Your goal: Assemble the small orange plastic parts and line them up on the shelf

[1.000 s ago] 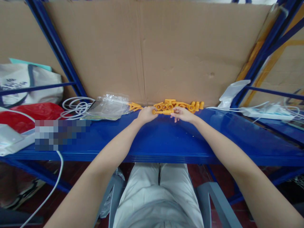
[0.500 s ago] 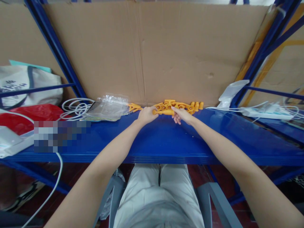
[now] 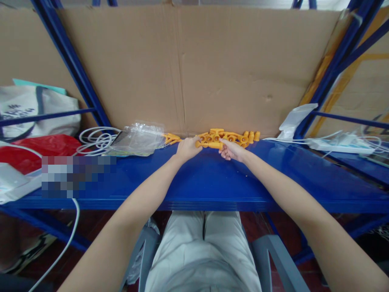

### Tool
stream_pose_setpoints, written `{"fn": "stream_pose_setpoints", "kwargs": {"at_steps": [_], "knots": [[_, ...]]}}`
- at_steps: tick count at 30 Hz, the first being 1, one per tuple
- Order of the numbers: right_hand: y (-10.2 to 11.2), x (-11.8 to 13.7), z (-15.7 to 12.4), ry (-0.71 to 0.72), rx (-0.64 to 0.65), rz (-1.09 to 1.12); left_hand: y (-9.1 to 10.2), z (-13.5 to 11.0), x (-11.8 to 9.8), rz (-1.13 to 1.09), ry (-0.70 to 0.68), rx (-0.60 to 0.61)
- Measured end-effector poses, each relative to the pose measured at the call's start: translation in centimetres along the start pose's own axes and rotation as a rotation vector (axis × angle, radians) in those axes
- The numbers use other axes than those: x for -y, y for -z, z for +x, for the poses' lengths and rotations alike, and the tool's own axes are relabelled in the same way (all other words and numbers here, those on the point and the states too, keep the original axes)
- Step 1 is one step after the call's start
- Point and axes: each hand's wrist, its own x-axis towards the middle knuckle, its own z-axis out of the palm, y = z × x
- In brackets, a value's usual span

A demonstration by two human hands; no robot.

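An orange-yellow plastic piece [image 3: 212, 144] with a rounded left end and a thicker right end lies level between my two hands, just above the blue shelf. My left hand [image 3: 188, 149] is closed around its left end, and the fingers hide part of it. At the other end, my right hand [image 3: 232, 151] pinches the piece between thumb and fingers. Behind the hands is a row of orange-yellow plastic parts [image 3: 217, 134] with round holes. Several small upright orange-yellow parts [image 3: 251, 136] stand at its right. More forked orange-yellow parts [image 3: 172, 138] lie left of my left hand.
Clear plastic bags [image 3: 141, 138] and a coiled white cable [image 3: 99, 140] lie at the left, near a red bag [image 3: 26, 150]. A power strip [image 3: 342, 145] with white cables is at the right. Cardboard [image 3: 212, 69] closes off the back of the blue shelf [image 3: 209, 178].
The thicker right end of the piece now shows more clearly, as my right fingers have shifted slightly and curled. My left hand has stayed almost still.
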Motion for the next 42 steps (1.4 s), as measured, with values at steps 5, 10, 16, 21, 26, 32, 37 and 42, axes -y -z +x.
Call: {"fn": "stream_pose_setpoints", "kwargs": {"at_steps": [5,10,16,21,26,32,37,42], "knots": [[0.2,-0.3,0.2,0.057,0.051,0.063,0.0,0.1,0.2,-0.016,0.026,0.016],[0.2,-0.5,0.2,0.241,-0.005,0.08,-0.3,0.3,0.6,-0.043,0.035,0.008],[0.0,-0.6,0.3,0.299,-0.031,0.079,-0.8,0.5,1.0,-0.08,0.025,-0.009],[1.0,-0.2,1.0,0.453,-0.179,0.097,-1.4,0.9,1.8,-0.255,-0.089,-0.139],[4.6,-0.5,2.4,0.659,-0.59,-0.085,-2.0,1.6,3.4,-0.211,-0.017,-0.13],[7.8,-2.0,2.7,0.642,-0.9,-0.699,-3.0,2.0,6.1,-0.048,0.311,0.053],[7.4,-2.4,2.5,0.518,-0.923,-1.114,-4.0,2.2,7.4,-0.033,0.41,0.178],[6.8,-2.6,2.9,0.485,-0.842,-1.28,-4.2,2.3,7.5,-0.015,0.341,0.276]]}}
